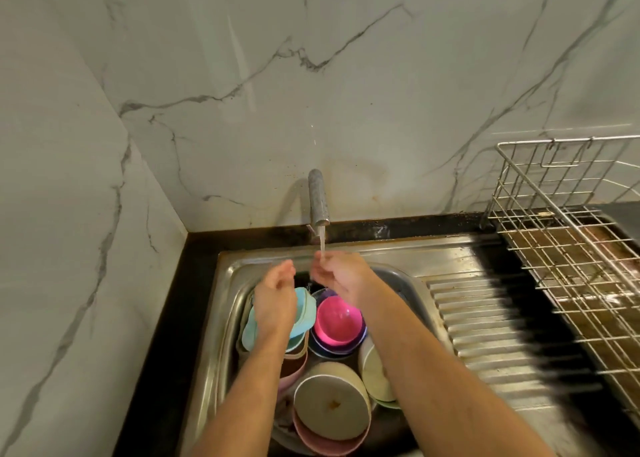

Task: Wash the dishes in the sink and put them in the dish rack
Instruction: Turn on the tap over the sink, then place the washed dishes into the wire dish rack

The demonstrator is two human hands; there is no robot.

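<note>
The steel sink (225,304) holds several coloured dishes: a pink bowl (337,320), a beige bowl (330,410) turned bottom up, a pale green plate (375,373) and light blue pieces (304,313). Water runs from the tap (318,198) onto my right hand (341,273), whose fingers are relaxed and hold nothing. My left hand (277,295) hovers beside it over the blue pieces, fingers loosely curved, empty. The wire dish rack (568,245) stands at the right on the counter with no dishes in it.
A ribbed steel draining board (485,318) lies between the sink and the rack. Marble walls close in behind and on the left. A black counter edge (166,318) borders the sink's left side.
</note>
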